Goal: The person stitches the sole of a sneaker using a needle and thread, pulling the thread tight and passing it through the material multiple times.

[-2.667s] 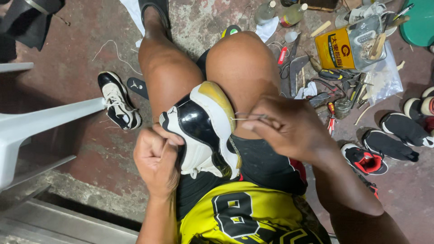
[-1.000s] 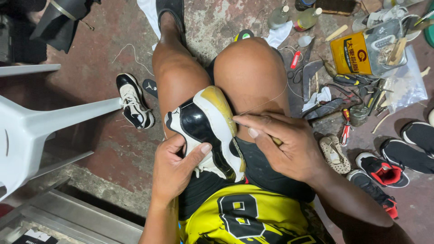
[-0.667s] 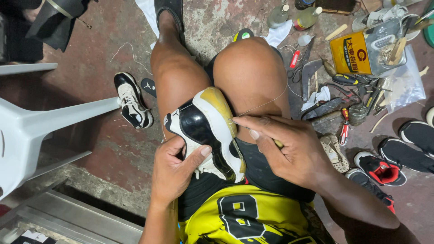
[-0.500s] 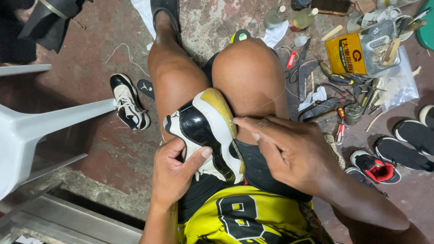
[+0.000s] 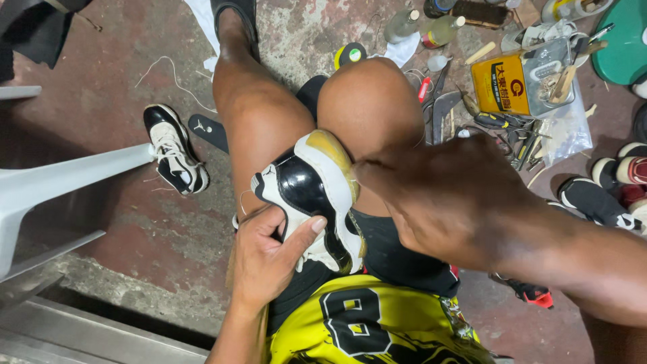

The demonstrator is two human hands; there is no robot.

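The black-and-white sneaker (image 5: 311,202) is wedged sole-edge up between the person's bare knees, its yellowed sole rim toward the right hand. The left hand (image 5: 266,264) wraps its near side from below, thumb laid across the glossy black panel, holding it firmly. The right hand (image 5: 448,195) hovers blurred just right of the sole rim, fingertips touching or almost touching it; whether it pinches anything, such as a needle or thread, cannot be told. The shoe is steadied mainly by knee pressure and one hand, so I judge it could twist or slip out if the knees loosen, and a sharp tool there would sit close to the left thumb and bare thigh. Left of the left hand, on the red floor (image 5: 135,222), lies a matching sneaker (image 5: 174,156) beside a white plastic chair (image 5: 60,185). Beyond the right hand, a crowded scatter of tools (image 5: 502,128), a yellow can (image 5: 509,84), small bottles (image 5: 421,27) and other shoes (image 5: 600,202) hems in any reach.
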